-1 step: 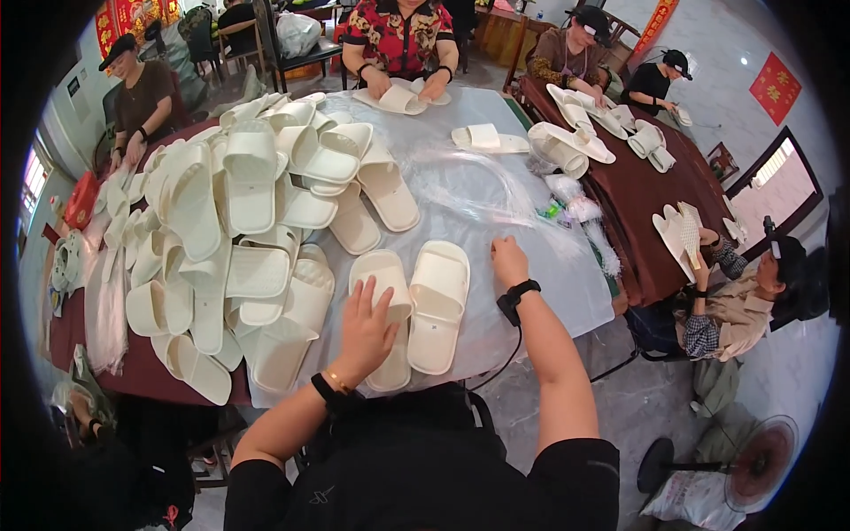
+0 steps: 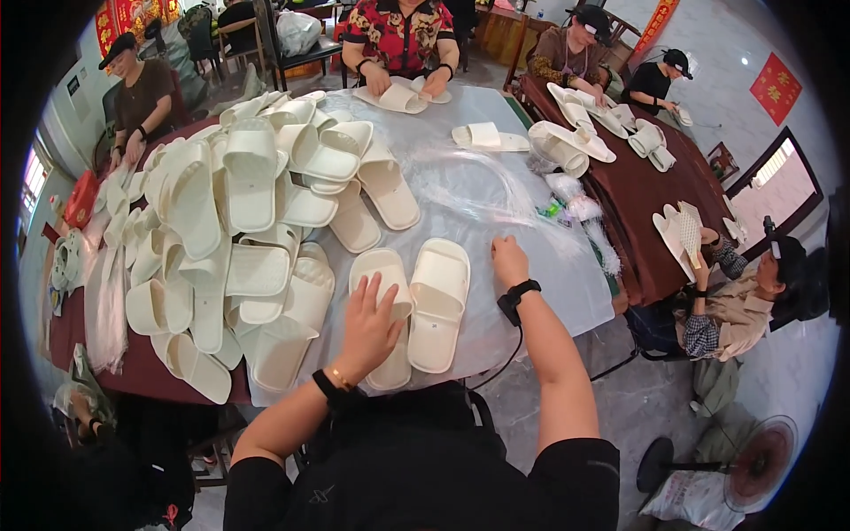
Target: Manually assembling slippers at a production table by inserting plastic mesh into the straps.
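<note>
Side by side in front of me lie two cream slide slippers, soles down and toes away from me. My left hand (image 2: 372, 327) rests with fingers spread on the left slipper (image 2: 390, 363), partly covering its strap. The right slipper (image 2: 436, 341) is untouched and fully visible. Beyond it to the right, my right hand (image 2: 509, 261) is closed in a fist over the plastic-covered table. Whether anything is pinched in those fingers is hidden. Thin clear plastic bags (image 2: 478, 190) are spread just past that hand.
A large heap of cream slippers (image 2: 235, 230) fills the table's left side. One slipper (image 2: 490, 138) lies at the far right. Across the table a co-worker's hands (image 2: 379, 82) hold slippers. Small plastic bundles (image 2: 575, 208) lie along the right edge. A fan (image 2: 763, 462) stands lower right.
</note>
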The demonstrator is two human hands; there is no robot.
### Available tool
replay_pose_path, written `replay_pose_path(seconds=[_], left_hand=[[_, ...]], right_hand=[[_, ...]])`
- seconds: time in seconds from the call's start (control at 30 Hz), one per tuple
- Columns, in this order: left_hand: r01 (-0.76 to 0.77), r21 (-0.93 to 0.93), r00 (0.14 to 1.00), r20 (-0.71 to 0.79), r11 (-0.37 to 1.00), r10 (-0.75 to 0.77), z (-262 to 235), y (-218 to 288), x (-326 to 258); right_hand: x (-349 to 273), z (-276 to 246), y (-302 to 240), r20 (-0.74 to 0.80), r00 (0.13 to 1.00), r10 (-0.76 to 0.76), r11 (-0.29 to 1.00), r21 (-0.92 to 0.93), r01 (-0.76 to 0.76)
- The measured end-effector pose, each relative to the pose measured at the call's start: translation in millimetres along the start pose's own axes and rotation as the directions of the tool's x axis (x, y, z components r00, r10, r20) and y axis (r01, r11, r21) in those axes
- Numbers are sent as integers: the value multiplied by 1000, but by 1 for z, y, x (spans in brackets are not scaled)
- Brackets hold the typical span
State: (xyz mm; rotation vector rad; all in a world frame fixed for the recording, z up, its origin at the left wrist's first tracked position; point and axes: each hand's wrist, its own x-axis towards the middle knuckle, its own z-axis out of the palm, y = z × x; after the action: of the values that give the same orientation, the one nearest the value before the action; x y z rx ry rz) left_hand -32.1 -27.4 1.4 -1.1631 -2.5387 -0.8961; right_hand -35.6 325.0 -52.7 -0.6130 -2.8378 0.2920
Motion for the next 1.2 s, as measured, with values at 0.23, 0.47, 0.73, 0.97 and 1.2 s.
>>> replay_pose_path(seconds=[0.23, 0.47, 0.73, 0.97, 1.2], left_hand=[[-135, 71, 975, 185, 988, 120, 23, 15, 59], [-198, 239, 953, 276, 951, 129, 72, -8, 80], [-219, 295, 920, 380, 930, 96, 42, 28, 77], [-196, 376, 965, 238, 906, 110, 54, 8, 49], [-79, 252, 972, 236, 965, 18, 41, 10, 40]], right_hand=[[-4, 1, 6, 14, 999, -40, 996, -76, 41], [3, -5, -3, 68, 995, -73, 992, -95, 79], [30, -18, -11, -55, 996, -76, 997, -37, 74], [51, 0, -21, -24, 998, -65, 989, -132, 61], [58, 4, -18, -154, 982, -111, 983, -160, 87]])
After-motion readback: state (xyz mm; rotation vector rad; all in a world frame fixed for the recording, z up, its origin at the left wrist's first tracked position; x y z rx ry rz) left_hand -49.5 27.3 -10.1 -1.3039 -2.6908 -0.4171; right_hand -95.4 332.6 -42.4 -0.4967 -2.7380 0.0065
